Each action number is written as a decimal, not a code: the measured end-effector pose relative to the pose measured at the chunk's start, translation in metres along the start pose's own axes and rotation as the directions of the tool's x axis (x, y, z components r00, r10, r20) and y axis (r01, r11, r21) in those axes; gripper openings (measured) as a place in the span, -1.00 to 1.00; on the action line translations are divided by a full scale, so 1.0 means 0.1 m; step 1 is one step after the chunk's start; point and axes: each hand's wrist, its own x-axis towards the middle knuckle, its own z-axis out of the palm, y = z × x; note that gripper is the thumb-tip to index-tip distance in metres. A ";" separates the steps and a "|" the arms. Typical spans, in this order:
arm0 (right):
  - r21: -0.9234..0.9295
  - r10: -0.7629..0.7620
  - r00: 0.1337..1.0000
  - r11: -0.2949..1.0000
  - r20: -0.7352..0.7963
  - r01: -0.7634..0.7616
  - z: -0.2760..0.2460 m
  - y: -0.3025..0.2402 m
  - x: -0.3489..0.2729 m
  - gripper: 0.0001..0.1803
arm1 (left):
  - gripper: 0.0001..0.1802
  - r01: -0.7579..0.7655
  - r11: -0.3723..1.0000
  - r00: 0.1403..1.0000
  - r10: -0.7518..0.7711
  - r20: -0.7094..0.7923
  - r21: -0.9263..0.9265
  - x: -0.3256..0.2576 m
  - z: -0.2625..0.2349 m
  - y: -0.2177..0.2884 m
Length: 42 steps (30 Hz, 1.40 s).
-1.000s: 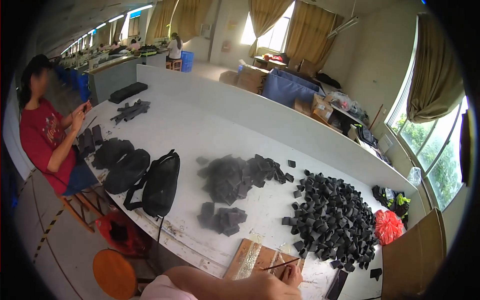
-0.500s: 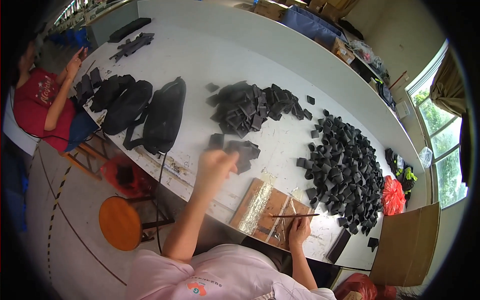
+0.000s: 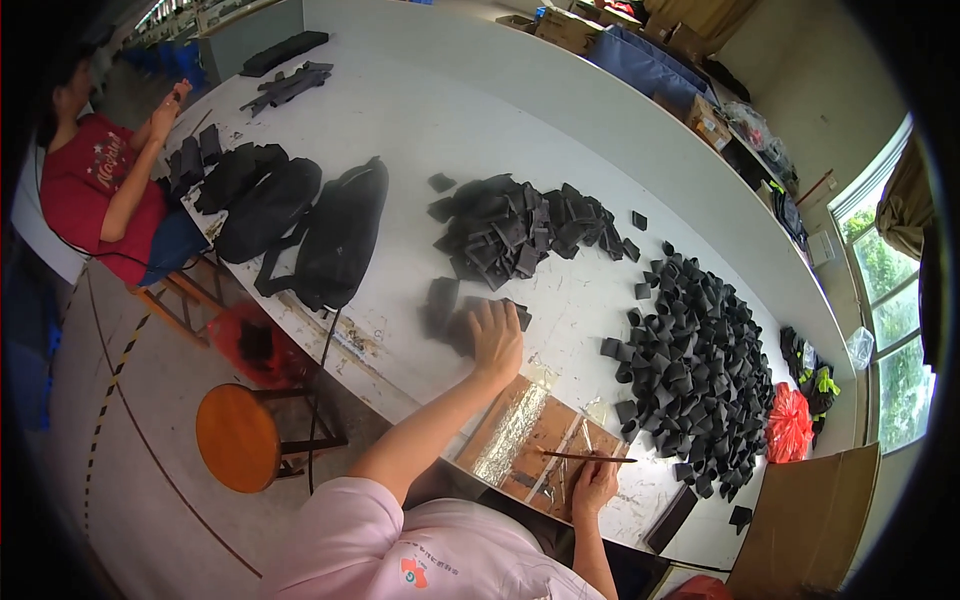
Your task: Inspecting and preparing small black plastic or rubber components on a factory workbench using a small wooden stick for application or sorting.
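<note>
My left hand (image 3: pixel 497 342) reaches over a small group of flat black fabric pieces (image 3: pixel 441 298), its fingers stretched out and lying on them. What lies under the palm is hidden. At the table's near edge my right hand (image 3: pixel 596 484) is closed round a thin dark brown stick (image 3: pixel 592 457), which points left across a brown board (image 3: pixel 553 425). Shiny clear tape (image 3: pixel 511 428) covers part of that board. Farther back rises a heap of flat black pieces (image 3: pixel 492 225). To the right spreads a large pile of folded black fabric loops (image 3: pixel 700 365).
Two black bags (image 3: pixel 342 235) lie on the white table (image 3: pixel 420 120) to the left. A person in a red top (image 3: pixel 105 190) sits at the far left. An orange stool (image 3: pixel 237 438) stands beside the table. A red plastic bag (image 3: pixel 788 425) and a cardboard sheet (image 3: pixel 805 520) are at right.
My left hand has come down onto the small group of black pieces, moving right, and its fingers have spread. My right hand still holds the stick over the board.
</note>
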 end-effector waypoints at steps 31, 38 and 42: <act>0.002 0.073 0.997 0.997 0.011 -0.073 0.03 0.05 0.02 -0.92 | -0.75 -0.250 0.697 0.964 0.118 -0.237 -0.672 -0.14 -0.01 -0.66; 0.005 0.076 0.997 0.997 0.009 -0.076 0.03 0.06 0.00 -0.92 | -0.73 -0.199 0.569 0.974 0.208 -0.094 -0.798 -0.32 -0.17 -0.59; -0.002 0.059 0.998 0.998 0.012 -0.058 0.04 0.08 -0.01 -0.92 | -0.76 -0.274 0.516 0.936 0.337 -0.102 -0.811 -0.53 -0.20 -0.53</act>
